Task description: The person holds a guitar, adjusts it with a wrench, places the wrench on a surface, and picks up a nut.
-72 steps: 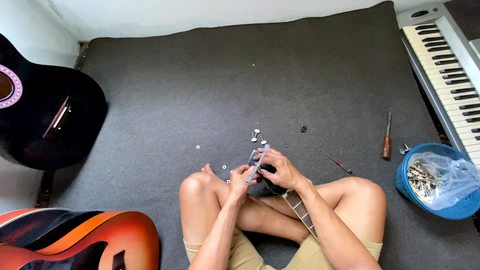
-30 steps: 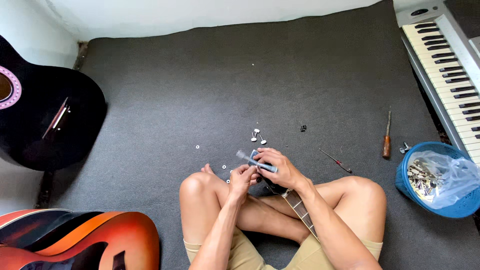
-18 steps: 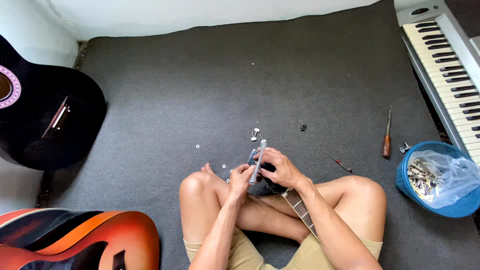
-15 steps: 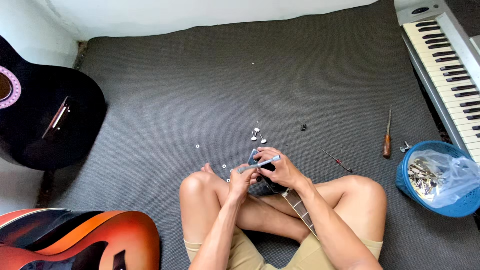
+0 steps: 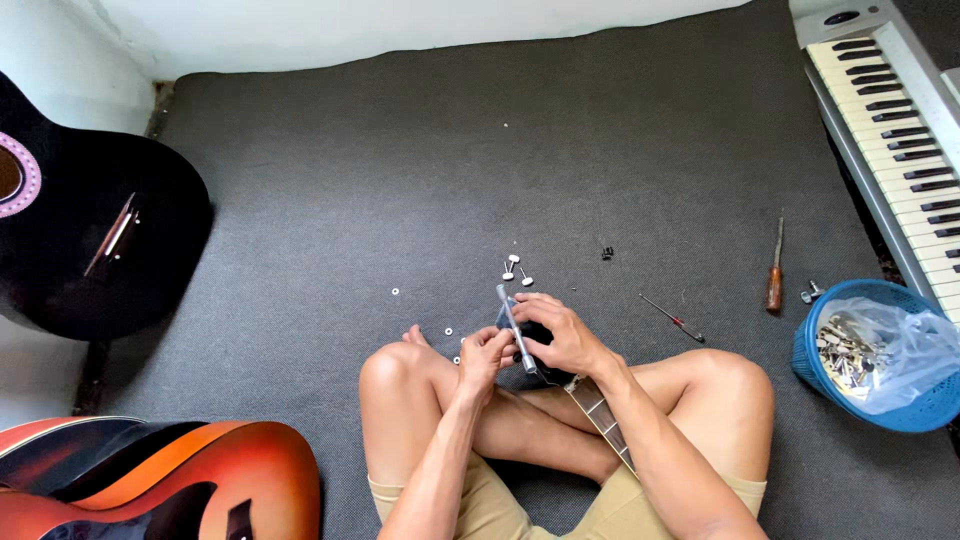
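The right hand [image 5: 565, 335] is closed around the dark headstock [image 5: 528, 330] of a guitar neck [image 5: 598, 410] that lies across the crossed legs, evidently to steady it; the left hand [image 5: 487, 352] pinches the lower end of a slim metal tool [image 5: 512, 325], which stands against the headstock. Small white tuner parts [image 5: 515, 268] and washers [image 5: 447, 330] lie on the grey carpet [image 5: 400, 180] just ahead, within reach; a screwdriver [image 5: 775, 270] and a blue basket [image 5: 880, 355] lie to the right, beside a keyboard [image 5: 890, 120]; guitars [image 5: 90, 240] rest to the left.
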